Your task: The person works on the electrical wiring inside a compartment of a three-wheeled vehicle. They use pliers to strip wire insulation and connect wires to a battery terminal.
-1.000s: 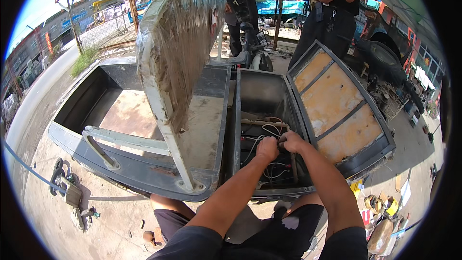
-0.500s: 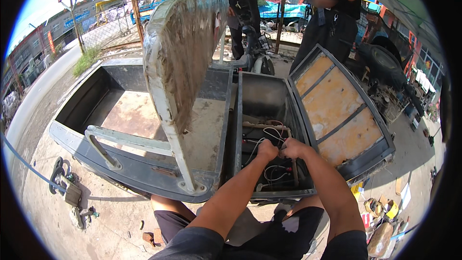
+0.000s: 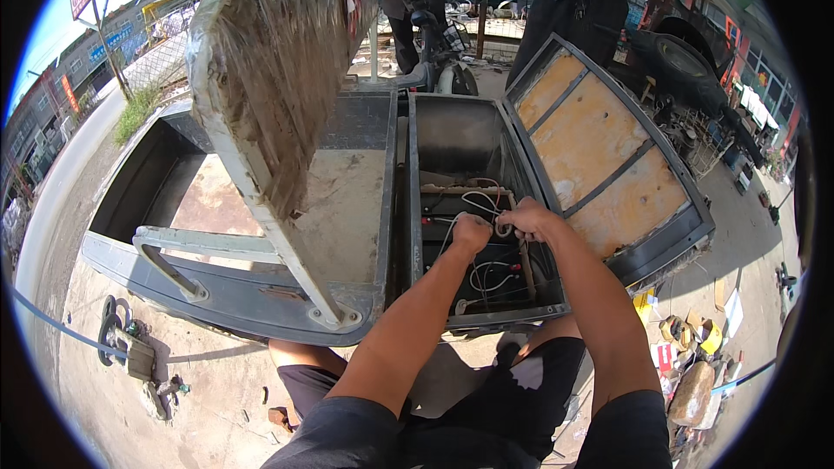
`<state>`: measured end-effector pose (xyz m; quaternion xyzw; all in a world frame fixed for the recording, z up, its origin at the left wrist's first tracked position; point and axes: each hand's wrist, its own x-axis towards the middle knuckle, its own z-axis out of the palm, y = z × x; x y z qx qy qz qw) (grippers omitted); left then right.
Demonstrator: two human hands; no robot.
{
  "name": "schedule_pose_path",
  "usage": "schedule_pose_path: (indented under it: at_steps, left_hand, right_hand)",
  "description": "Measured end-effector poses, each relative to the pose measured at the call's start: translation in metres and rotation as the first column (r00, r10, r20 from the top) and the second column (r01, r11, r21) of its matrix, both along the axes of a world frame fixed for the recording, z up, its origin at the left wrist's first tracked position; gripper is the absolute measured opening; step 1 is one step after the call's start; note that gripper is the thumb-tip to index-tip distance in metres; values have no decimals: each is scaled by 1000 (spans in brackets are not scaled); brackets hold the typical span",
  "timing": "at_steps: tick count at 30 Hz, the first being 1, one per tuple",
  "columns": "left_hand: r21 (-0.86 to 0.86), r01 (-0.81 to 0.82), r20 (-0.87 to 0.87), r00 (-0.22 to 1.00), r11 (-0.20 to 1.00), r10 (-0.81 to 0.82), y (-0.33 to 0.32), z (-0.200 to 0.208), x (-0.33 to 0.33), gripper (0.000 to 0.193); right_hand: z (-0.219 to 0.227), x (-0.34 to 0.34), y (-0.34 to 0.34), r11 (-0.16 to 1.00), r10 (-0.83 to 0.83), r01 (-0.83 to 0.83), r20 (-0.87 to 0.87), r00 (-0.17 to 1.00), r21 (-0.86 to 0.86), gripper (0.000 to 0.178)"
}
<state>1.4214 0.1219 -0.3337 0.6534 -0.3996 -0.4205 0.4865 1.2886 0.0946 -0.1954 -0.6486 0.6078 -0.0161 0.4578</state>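
Note:
Both of my hands work over the open compartment (image 3: 414, 148) of a dark metal vehicle body. My left hand (image 3: 472, 233) is closed with its fingertips among pale cables (image 3: 476, 278); it seems to pinch one, though the fingers partly hide it. Just to its right, my right hand (image 3: 528, 219) is closed on a small, pale ring-shaped thing (image 3: 503, 227), perhaps a roll of tape or a cable loop. Beneath the hands lie dark, battery-like blocks (image 3: 441, 247) with red-ended leads (image 3: 515, 267), partly in shadow.
A lid (image 3: 608, 152) with a rusty yellow underside leans open at right. At left stand a plastic-wrapped backrest (image 3: 269, 78) and a metal rail (image 3: 208, 245) over the cargo bed (image 3: 343, 208). Two people (image 3: 569, 22) stand beyond. Scraps and a stone (image 3: 693, 393) lie at lower right.
My hands have drawn a little apart, and the ring-shaped thing now shows between them. The whole view has shifted, so the vehicle sits higher and further left in it.

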Motion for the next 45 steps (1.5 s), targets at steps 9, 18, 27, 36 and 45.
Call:
schedule_pose_path:
  at_steps: [9,18,27,36,45]
  left_hand:
    - [25,110,-208,973,994,-102,6,16,-3,9]
    - [55,156,-338,932,986,-129,15,27,3,13]
    - [49,194,93,976,980,-198,10,23,-8,16]
    - [-168,173,597,801,970,-40,23,34,-10,22]
    - [-335,290,727,685,897,50,20,21,-2,5]
  right_hand:
    - [-48,-10,-42,981,-177,110,500,847,161,16]
    - [-58,0,-26,873,267,-240,4,964,-425,35]
    - [-78,-14,-43,955,248,-239,32,968,-174,32]
    - [-79,-8,-42,909,262,-296,-151,953,-293,25]
    - [-67,-3,-33,859,311,-356,-178,934,-368,18]
